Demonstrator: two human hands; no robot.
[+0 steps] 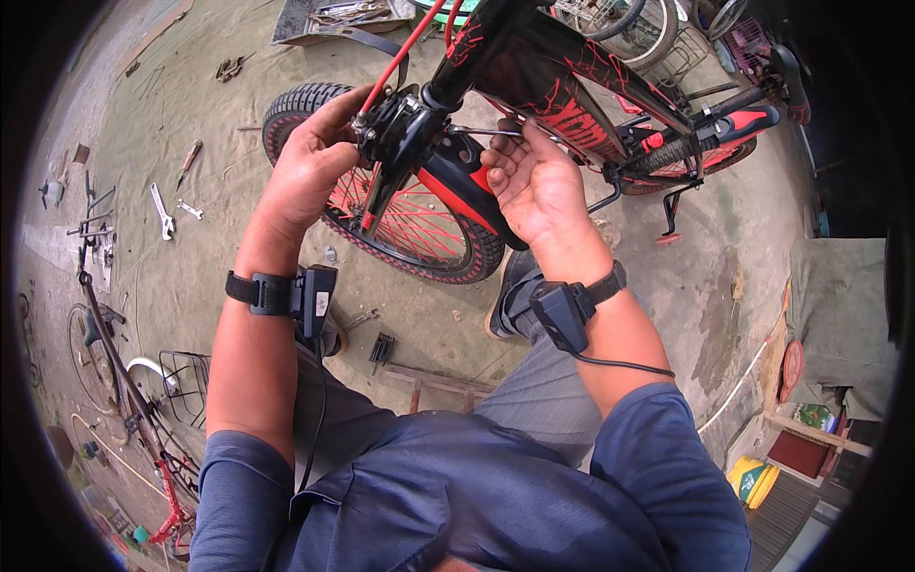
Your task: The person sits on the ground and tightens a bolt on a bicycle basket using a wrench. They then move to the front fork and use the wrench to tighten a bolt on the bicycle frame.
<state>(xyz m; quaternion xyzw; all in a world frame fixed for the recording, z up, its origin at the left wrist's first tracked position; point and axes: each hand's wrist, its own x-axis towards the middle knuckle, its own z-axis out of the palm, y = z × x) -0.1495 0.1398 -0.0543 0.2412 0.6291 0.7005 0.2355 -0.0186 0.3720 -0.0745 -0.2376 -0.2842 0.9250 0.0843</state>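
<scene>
A black and red bicycle (562, 95) stands in front of me, its front wheel (429, 243) turned toward me with red spokes and a red-and-black mudguard (465, 195). My left hand (319, 153) is closed at the front brake (386, 124) beside the fork crown, its fingertips partly hidden behind the metal parts. On the other side of the fork, my right hand (540, 181) is palm up with curled fingers. Thumb and fingers pinch a thin silver wrench (477, 131), whose far end reaches the brake area. A red cable (405, 55) runs down to the brake.
Two loose wrenches (164, 212) and a screwdriver (190, 162) lie on the floor at left. A metal tray of tools (338, 17) sits at the back. Other bicycles stand at far left and back right. A yellow bucket (753, 481) is at lower right.
</scene>
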